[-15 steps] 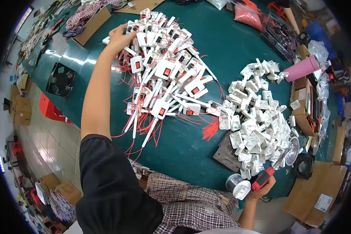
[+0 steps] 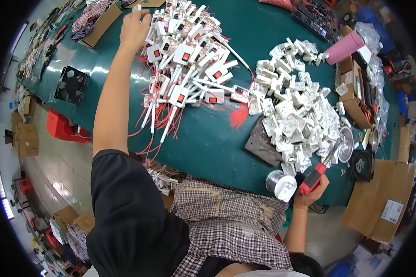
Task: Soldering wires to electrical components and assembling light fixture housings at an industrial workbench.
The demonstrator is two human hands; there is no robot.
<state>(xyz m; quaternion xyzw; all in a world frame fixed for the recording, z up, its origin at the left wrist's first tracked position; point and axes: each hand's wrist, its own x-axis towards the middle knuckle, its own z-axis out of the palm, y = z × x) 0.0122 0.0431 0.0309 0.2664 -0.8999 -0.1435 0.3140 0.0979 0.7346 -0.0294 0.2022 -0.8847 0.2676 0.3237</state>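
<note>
My left hand (image 2: pixel 135 31) has swung to point away, so it's now beside, not over, the wired white switches (image 2: pixel 185 54) on the green table (image 2: pixel 203 154) — whether its fingers pinch anything, I can't tell. My right hand (image 2: pixel 312 191) grips a red-and-black tool (image 2: pixel 313 178).

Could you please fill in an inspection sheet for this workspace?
Surface: glossy green tabletop, glare at left.
Job's things: heaped white plastic switch units with red rockers; loose white plastic housings piled right; silvery wire spool near front edge.
Clutter: square black fan, pink cylindrical container.
Hands: left hand at the switch units' far left edge, grip unclear; right hand holds red-and-black tool.
Cables: thin red wires around the switch units.
Surroundings: brown cardboard boxes beside the table.
</note>
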